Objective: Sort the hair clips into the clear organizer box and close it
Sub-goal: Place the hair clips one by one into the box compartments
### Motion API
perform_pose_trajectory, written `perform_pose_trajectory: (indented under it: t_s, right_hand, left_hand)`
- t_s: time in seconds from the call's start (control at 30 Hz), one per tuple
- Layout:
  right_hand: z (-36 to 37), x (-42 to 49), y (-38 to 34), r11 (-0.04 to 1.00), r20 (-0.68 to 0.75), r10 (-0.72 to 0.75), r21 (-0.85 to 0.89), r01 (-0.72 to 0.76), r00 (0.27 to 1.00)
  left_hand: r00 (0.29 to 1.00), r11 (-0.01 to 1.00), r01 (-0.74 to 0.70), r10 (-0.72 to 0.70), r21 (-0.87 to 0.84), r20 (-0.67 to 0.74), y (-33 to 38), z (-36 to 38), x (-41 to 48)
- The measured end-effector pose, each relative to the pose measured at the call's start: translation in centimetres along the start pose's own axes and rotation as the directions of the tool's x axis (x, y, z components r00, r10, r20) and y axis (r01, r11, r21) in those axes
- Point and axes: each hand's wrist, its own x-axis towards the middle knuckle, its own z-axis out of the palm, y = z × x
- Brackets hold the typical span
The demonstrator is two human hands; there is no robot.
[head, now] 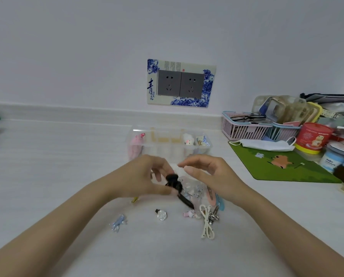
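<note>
My left hand pinches a black hair clip with a dark ribbon tail hanging down toward the table. Just to its right, my right hand hovers with fingers spread and nothing in it. Behind both hands stands the clear organizer box, lid open, holding a pink plush clip, a white one and a blue-patterned one in separate compartments. Loose clips lie below my hands: a pale blue bow, a clear rose clip, a small pink clip, a cream dotted bow and a pink snap clip.
A green mouse mat with a white face mask lies to the right. Behind it are a pink basket with glasses, a red tin and other clutter. A wall socket sits above the box.
</note>
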Motion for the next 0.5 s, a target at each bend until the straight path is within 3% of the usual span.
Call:
perform_pose_trajectory:
  t_s: [0.13,0.5]
  right_hand:
    - [1.1,0.6,-0.5,0.977,0.002,0.037,0.210,-0.037,0.999]
    - [2.0,1.7,0.1,0.931,-0.037,0.070,0.361,-0.052,0.997]
  left_hand:
    - [0.976,0.975,-0.011,-0.038,-0.224,-0.215,-0.4,-0.6,0.4]
    - [0.935,0.885,-0.061,-0.112,-0.462,-0.337,-1.5,0.2,1.3]
